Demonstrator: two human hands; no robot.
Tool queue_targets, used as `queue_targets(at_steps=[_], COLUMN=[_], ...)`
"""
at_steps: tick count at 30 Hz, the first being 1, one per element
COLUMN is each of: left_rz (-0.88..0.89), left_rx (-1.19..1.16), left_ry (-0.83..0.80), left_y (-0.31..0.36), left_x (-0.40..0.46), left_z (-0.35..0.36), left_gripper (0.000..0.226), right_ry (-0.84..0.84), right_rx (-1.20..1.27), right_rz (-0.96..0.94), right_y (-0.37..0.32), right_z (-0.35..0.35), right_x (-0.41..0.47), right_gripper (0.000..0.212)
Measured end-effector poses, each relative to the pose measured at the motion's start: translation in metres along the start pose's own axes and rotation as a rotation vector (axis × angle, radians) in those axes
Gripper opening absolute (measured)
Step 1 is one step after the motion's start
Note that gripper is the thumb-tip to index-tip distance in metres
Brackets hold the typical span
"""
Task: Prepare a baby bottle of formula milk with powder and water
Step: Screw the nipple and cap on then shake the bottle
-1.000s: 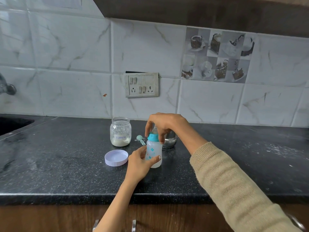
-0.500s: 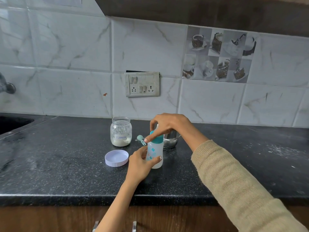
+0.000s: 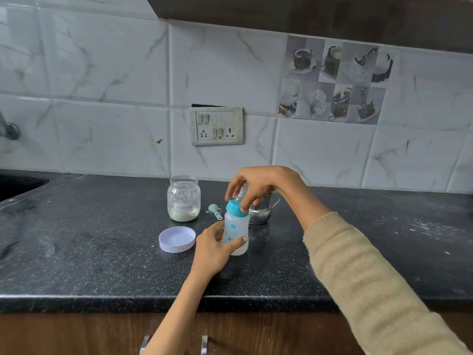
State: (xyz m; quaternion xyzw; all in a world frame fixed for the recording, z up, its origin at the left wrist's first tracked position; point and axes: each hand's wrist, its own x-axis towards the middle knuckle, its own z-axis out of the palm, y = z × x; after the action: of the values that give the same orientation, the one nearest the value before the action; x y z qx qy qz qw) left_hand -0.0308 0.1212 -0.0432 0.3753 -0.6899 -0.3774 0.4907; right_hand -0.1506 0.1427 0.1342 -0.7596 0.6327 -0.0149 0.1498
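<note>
Baby bottle [image 3: 236, 233], a small translucent plastic one with blue prints and a teal screw collar [image 3: 236, 207], is stood upright on the black speckled stone counter [image 3: 102, 252], near its front edge and roughly at the middle of the view. Its lower body is wrapped by the left hand [image 3: 215, 248], closed firmly around it with the thumb across the front. The right hand [image 3: 258, 185] is arched over the top from 1 o'clock, its fingertips [image 3: 244, 208] pinched on the collar and the clear teat, as if the top were being screwed on or off; which of the 2 cannot be told. At 10 o'clock from the bottle, a clear glass jar labelled as formula [image 3: 183, 199] is seen open, with a low layer of pale powder left inside. Its white round lid [image 3: 177, 239] lies upturned at 9 o'clock, just beside the left hand. A small green scoop [image 3: 214, 210] rests between jar and bottle, and a steel cup [image 3: 259, 211] is partly hidden behind the bottle at 1 o'clock. Whitish contents appear low in the bottle, so filling is judged largely done; closing, shaking and recapping the jar appear to be left.
</note>
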Motion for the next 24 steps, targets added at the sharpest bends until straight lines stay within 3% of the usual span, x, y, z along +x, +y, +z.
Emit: queue_targets(at_steps=[18,22,24], left_rz=[-0.005,0.001,0.000], left_rx=[0.001,0.016,0.014], left_ry=[-0.010,-0.015,-0.014], left_y=[-0.001,0.000,0.001], left_x=[0.001,0.000,0.000], left_z=[0.000,-0.001,0.000], left_gripper=[0.042,0.038,0.039], right_ry=[-0.061,-0.030,0.013], right_rx=[-0.176,-0.079,-0.148], right_rz=[-0.006,0.115,0.219], right_y=[-0.011,-0.010,-0.010], right_z=[-0.006,-0.002,0.000], right_x=[0.021,0.021,0.021], right_gripper=[0.042,0.034,0.049])
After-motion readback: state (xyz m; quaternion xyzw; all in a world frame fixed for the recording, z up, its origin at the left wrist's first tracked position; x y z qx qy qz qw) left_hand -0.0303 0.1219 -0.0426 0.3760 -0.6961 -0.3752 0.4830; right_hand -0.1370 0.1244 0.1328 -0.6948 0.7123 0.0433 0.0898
